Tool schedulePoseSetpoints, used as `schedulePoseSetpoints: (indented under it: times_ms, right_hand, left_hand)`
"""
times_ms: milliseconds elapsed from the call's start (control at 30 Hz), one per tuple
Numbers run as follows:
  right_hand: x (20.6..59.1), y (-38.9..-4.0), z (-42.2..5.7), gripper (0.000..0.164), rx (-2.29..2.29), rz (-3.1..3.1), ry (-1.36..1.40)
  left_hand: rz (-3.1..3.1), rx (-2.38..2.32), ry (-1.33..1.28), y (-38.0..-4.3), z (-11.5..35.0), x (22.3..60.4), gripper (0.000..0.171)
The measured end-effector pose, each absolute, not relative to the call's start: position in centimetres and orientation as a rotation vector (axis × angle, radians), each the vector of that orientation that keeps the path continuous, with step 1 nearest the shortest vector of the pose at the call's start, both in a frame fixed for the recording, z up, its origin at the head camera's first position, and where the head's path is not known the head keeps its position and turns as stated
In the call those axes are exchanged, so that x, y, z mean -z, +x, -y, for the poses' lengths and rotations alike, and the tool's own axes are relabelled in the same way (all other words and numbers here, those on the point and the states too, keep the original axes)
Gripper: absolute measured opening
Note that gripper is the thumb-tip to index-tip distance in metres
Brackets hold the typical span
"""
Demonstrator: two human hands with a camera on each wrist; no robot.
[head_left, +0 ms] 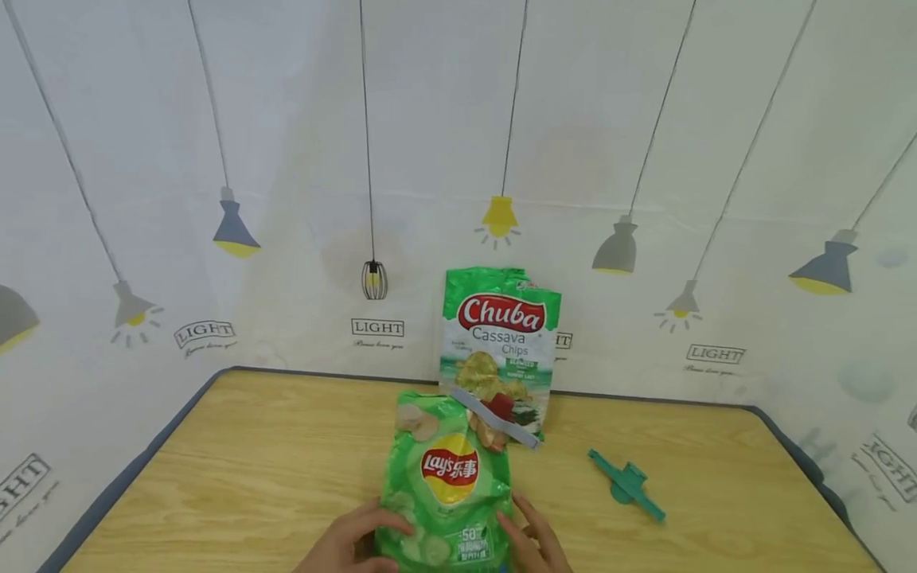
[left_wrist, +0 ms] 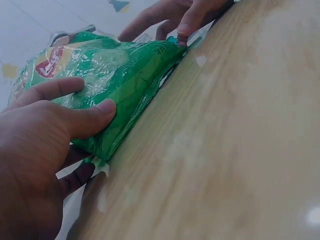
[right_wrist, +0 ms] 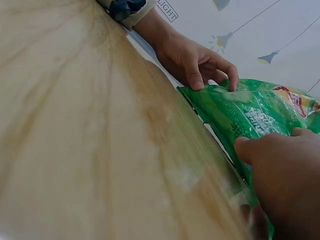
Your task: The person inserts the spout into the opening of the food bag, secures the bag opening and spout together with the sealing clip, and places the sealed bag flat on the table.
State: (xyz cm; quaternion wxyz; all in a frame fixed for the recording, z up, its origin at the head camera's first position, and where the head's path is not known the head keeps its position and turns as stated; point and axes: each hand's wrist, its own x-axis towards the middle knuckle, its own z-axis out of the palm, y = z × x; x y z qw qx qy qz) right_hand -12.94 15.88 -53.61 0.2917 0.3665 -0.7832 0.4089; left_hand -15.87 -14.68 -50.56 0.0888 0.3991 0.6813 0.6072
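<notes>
Glossy green plastic Lay's chip bag (head_left: 444, 481): at the near middle of the table, between both hands, printed front showing; I cannot tell whether it lies fully flat.
Left hand (head_left: 354, 541): I see it holding the bag's near left edge, thumb and index finger on the front, other fingers underneath.
Right hand (head_left: 537, 541): it holds the near right edge, thumb on the front, fingers around the side and below.
Long narrow grey clip (head_left: 493, 419): set slantwise across the Lay's bag's far right corner.
Green-and-white Chuba cassava chip bag (head_left: 501, 350): upright at the far side, behind the Lay's bag; from my view I cannot tell if they touch.
Teal plastic clip (head_left: 626, 484): on the table, right of the Lay's bag and well apart from it.
Pale wood-grain table (head_left: 251, 461): dark-edged, before a white wall (head_left: 286, 159) printed with hanging lamps.
</notes>
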Motion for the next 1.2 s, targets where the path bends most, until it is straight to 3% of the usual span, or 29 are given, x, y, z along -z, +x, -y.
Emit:
schedulePoseSetpoints:
  times_ms: [200,367,667,967,1200]
  right_hand:
    - [53.4,-12.8,-14.4,0.067,-1.172,2.308,0.929]
    - [53.4,-13.8,-13.0,0.07,-1.08,2.316,0.961]
    - [53.2,-15.4,-9.1,0.068,-0.909,2.311,0.994]
    - [50.5,-15.6,-4.7,0.064,-1.229,2.749,0.716]
    - [50.1,-15.7,-1.6,0.065,-1.316,2.757,0.596]
  left_hand:
    - [-2.123,-1.814,1.247,-16.1,15.5,50.8,0.039]
    - [-2.311,-1.777,1.24,-16.0,17.0,50.8,0.037]
    - [-2.724,-1.602,0.988,-15.6,20.6,50.5,0.034]
    - [-2.835,-1.577,0.901,-16.1,23.7,50.7,0.036]
    - [-2.92,-1.566,0.944,-16.9,26.5,51.0,0.041]
